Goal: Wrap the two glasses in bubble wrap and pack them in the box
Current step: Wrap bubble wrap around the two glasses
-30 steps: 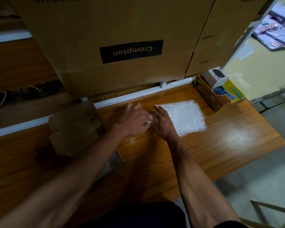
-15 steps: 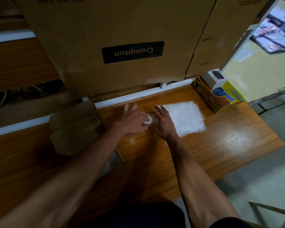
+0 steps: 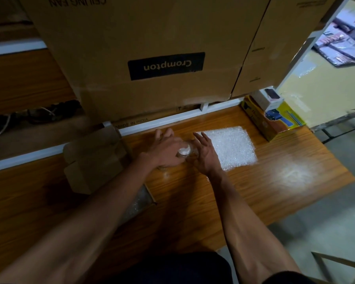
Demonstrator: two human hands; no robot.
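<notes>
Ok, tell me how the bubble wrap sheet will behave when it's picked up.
The bubble wrap sheet looks thin and lies flat on the table, so it will probably flop and bend. It is likely very light, so it may slide when pushed. Its bubbled surface should give fingers some grip.

1. The left hand (image 3: 168,152) and right hand (image 3: 205,154) meet over a wooden table (image 3: 254,193), both around a glass (image 3: 188,153) with something white at its top.
2. The left hand's fingers curl over the glass; the right hand's fingers are spread beside it.
3. A sheet of bubble wrap (image 3: 232,148) lies flat just right of the right hand.
4. A small cardboard box (image 3: 94,158) sits left of the hands.
5. A big carton (image 3: 141,58) marked "Crompton" stands behind, with a yellow box (image 3: 275,119) to the right.
</notes>
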